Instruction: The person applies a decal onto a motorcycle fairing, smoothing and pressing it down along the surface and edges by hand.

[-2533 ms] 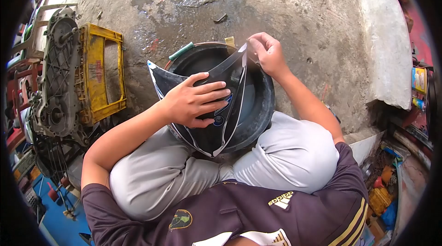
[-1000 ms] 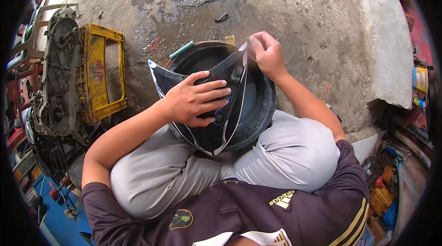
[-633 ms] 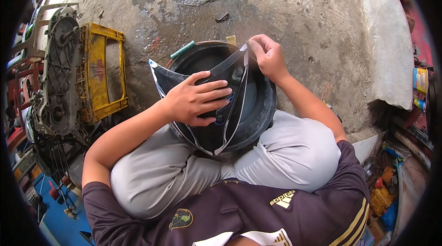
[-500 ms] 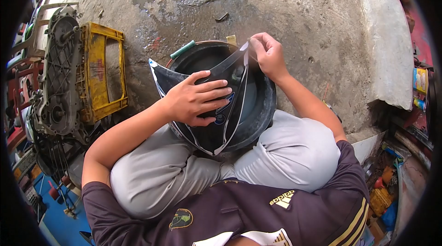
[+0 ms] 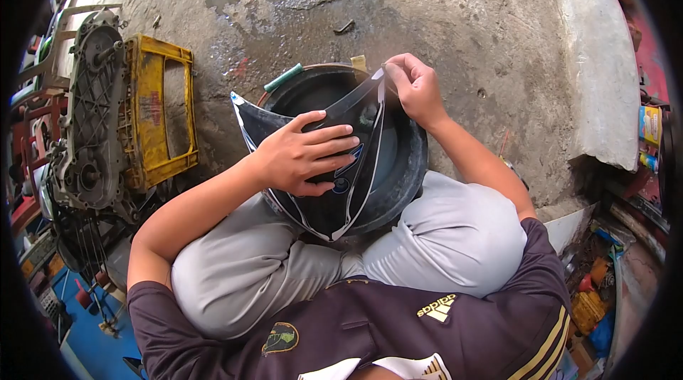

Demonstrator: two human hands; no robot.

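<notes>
A black, pointed motorcycle fairing panel [image 5: 365, 131] with whitish edges and a blue graphic lies tilted across a round black basin [image 5: 415, 159] between my knees. My left hand [image 5: 306, 156] rests flat on the panel's face, fingers spread, holding it steady against the basin. At the panel's upper right tip, my right hand [image 5: 416, 88] is closed, thumb and fingers pinched together on or right beside the whitish edge. Whatever sits in that pinch is too small to make out. Water shows in the basin, and a green grip [image 5: 283, 77] is on its wire handle.
A yellow crate [image 5: 139, 113] stands on the left beside a metal engine casing [image 5: 92, 109]. The concrete floor [image 5: 469, 17] ahead has wet patches and a small dark scrap [image 5: 344, 26]. A raised concrete ledge [image 5: 601, 60] and cluttered parts line the right.
My right hand shifts very slightly at the panel's tip. My left hand and the panel stay almost exactly where they were.
</notes>
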